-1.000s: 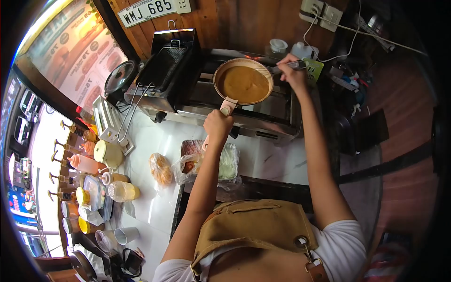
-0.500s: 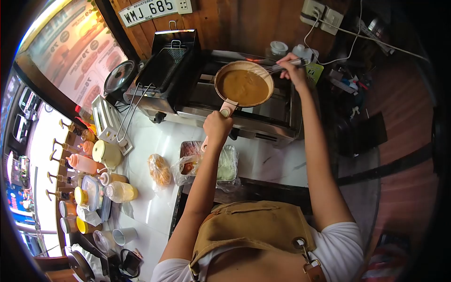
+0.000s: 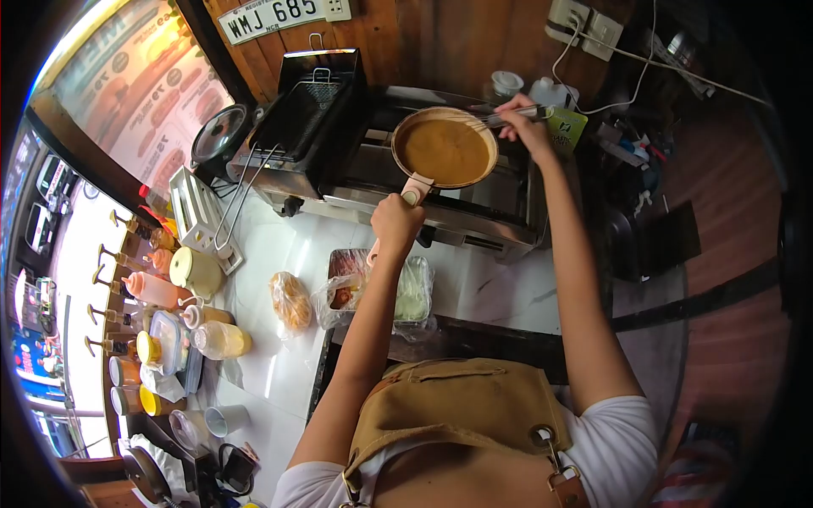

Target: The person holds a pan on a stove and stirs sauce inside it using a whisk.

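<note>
My left hand (image 3: 397, 225) is wrapped round the pale pink handle of a frying pan (image 3: 396, 140). The pan sits over the stove (image 3: 356, 190) and holds a brown sauce (image 3: 445, 152). At its far right rim, my right hand (image 3: 523, 127) grips a wire whisk (image 3: 491, 121). The whisk slants down to the left, its wires at the edge of the sauce. Below my left forearm lie metal trays under plastic wrap, one with pale green shreds (image 3: 413, 288).
A black grill (image 3: 296, 118) stands left of the pan. Sauce bottles (image 3: 152, 289) and jars line the left counter, near a bag of orange food (image 3: 290, 300). A white cord (image 3: 669, 69) hangs from the wall outlets (image 3: 601, 35). A small lidded tub (image 3: 506, 83) is behind the stove.
The whisk has shifted toward the pan's far right rim, with less of its wires over the sauce. My left hand keeps its hold on the handle. The whole view has shifted slightly.
</note>
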{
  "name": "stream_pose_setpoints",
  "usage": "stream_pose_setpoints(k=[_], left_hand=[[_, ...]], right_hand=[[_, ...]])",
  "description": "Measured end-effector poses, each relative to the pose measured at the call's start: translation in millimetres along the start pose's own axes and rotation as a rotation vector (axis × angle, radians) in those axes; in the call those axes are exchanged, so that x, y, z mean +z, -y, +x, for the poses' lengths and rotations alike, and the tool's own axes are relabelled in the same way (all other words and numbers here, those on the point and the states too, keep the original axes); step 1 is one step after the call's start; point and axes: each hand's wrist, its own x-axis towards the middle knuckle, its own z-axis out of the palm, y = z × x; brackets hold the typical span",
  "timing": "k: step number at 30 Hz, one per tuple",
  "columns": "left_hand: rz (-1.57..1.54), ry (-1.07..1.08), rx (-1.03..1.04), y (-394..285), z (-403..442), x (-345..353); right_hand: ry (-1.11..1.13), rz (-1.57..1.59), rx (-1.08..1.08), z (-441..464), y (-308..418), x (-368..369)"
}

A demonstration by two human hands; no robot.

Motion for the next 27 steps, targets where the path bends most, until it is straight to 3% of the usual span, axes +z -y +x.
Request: stream_pose_setpoints(k=[5, 9, 13, 19, 23, 27], left_hand=[[0.001, 0.005, -0.003, -1.1, -0.7, -3.5], [0.006, -0.007, 0.003, 0.5, -0.4, -0.1], [0.007, -0.006, 0.017, 1.4, 1.0, 3.1], [0.005, 0.021, -0.013, 0.7, 1.4, -1.0], [-0.006, 0.011, 0.002, 2.6, 2.4, 1.6], [-0.004, 0.013, -0.015, 2.7, 3.1, 4.1]], right_hand=[[0.178, 0.088, 0.085, -10.4, 9.3, 6.1], [0.004, -0.056, 0.096, -8.8, 32.3, -15.8], [-0.119, 0.074, 0.030, -2.3, 8.5, 1.6], [0.202, 0.180, 0.071, -9.4, 16.0, 16.3], [0.062, -0.008, 0.011, -8.0, 39.8, -6.7], [0.028, -0.047, -0.018, 2.1, 14.1, 0.7]])
